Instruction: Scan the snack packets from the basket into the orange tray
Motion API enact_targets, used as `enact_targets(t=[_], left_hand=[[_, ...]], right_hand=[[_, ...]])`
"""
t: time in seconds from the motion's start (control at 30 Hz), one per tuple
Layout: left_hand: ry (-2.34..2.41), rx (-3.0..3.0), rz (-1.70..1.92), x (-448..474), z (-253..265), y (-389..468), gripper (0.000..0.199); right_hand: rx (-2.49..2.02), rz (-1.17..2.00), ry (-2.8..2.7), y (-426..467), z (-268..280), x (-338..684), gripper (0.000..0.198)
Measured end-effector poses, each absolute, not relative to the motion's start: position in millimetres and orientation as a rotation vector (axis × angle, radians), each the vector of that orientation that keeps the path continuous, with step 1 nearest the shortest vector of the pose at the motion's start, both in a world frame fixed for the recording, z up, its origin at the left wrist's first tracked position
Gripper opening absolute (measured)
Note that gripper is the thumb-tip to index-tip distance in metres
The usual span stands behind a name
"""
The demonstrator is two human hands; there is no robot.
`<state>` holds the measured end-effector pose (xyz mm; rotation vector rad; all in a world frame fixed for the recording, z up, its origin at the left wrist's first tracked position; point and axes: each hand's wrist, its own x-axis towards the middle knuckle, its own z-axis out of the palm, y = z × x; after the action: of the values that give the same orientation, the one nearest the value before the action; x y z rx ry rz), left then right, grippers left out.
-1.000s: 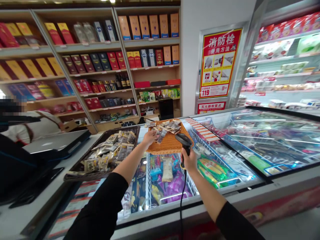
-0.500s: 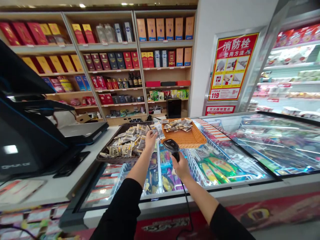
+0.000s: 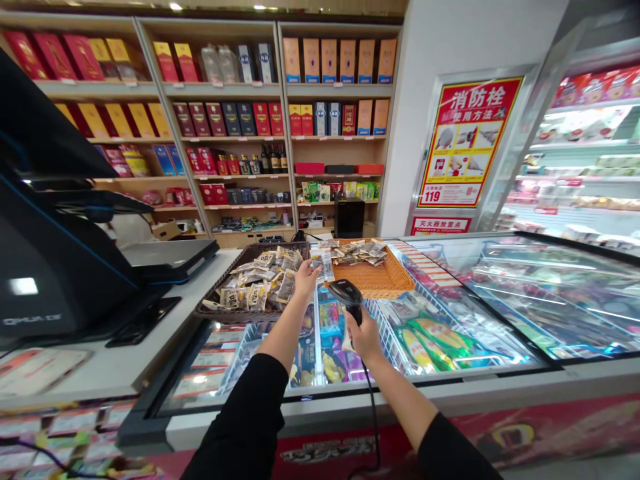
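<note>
My left hand (image 3: 306,277) pinches a small clear snack packet (image 3: 324,264) above the gap between two baskets. My right hand (image 3: 365,337) is wrapped round the handle of a black barcode scanner (image 3: 346,292), whose head points toward the packet. Many similar packets (image 3: 257,293) fill the dark brown wicker basket (image 3: 213,316) on the left. A smaller heap of packets (image 3: 363,251) lies at the back of the orange-brown wicker basket (image 3: 395,283) on the right.
Both baskets rest on the glass top of a chest freezer (image 3: 480,287). A black checkout machine (image 3: 60,267), a flat scale (image 3: 170,257) and a phone-like slab (image 3: 145,322) stand on the left counter. The scanner's cable (image 3: 373,413) hangs down the freezer front. Shelves of boxes (image 3: 240,120) line the back wall.
My left hand has moved slightly right with the packet, away from the dark basket and closer to the orange-brown one. My right hand still holds the scanner. The whole view has shifted a little.
</note>
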<state>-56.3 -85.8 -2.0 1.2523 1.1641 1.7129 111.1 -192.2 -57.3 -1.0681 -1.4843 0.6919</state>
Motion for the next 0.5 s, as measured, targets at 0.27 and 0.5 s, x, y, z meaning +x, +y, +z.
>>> enact_targets(t=[0.27,0.5], left_hand=[[1.797,1.656,2.071,-67.1,31.6,-128.6,0.032],[2.368,1.916,1.528,-86.5,40.4,-146.4,0.04]], right_hand=[[-1.017,0.822,-1.309,-187.3,-61.0,115.5,0.03],[-0.957,0.991,-1.122,-180.7,-61.8,119.1,0.035]])
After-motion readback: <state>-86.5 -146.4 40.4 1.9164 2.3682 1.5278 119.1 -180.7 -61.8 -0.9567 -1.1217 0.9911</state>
